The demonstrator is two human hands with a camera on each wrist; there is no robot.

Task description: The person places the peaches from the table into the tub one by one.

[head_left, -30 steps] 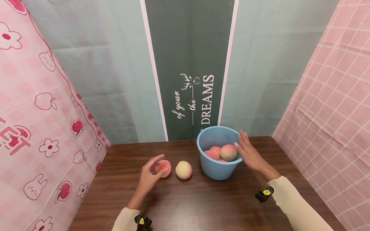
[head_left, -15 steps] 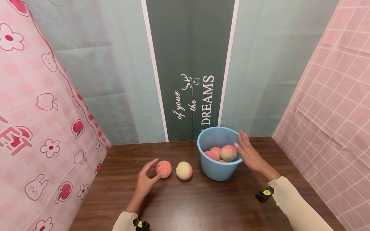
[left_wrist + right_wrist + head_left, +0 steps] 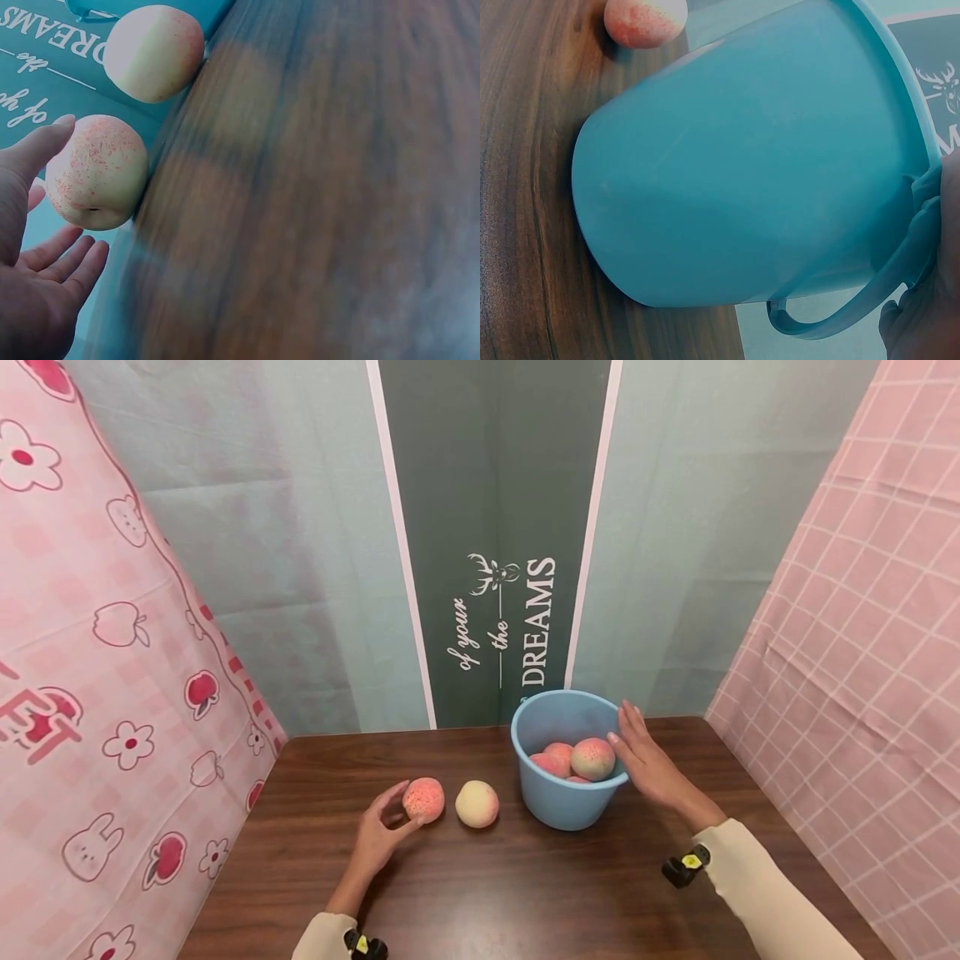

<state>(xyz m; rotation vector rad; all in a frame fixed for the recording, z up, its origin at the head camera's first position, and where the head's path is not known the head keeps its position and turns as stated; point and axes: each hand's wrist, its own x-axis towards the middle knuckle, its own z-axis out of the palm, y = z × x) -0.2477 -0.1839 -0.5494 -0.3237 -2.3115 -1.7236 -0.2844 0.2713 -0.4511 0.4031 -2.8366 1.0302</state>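
My left hand (image 3: 377, 833) is at the left side of a pinkish-red peach (image 3: 423, 800) on the wooden table. In the left wrist view, the thumb (image 3: 46, 144) overlaps the peach's edge, and the other fingers spread loosely below it. Just to the right of that peach lies a paler, yellowish peach (image 3: 477, 803). My right hand (image 3: 651, 767) rests against the right rim of a blue bucket (image 3: 566, 802), its fingers fairly straight. Several peaches, one of them speckled (image 3: 593, 758), lie inside the bucket. The right wrist view shows the bucket's handle (image 3: 832, 322) beside this hand.
The brown table (image 3: 480, 893) ends at the back against a grey-green cloth (image 3: 300, 610) with printed words. A pink patterned cloth (image 3: 75, 652) hangs at the left, and a pink checked one (image 3: 862, 635) at the right.
The left hand has drawn slightly left from the red peach, uncovering more of it, and its fingertips have lowered. The right hand and bucket stay put.
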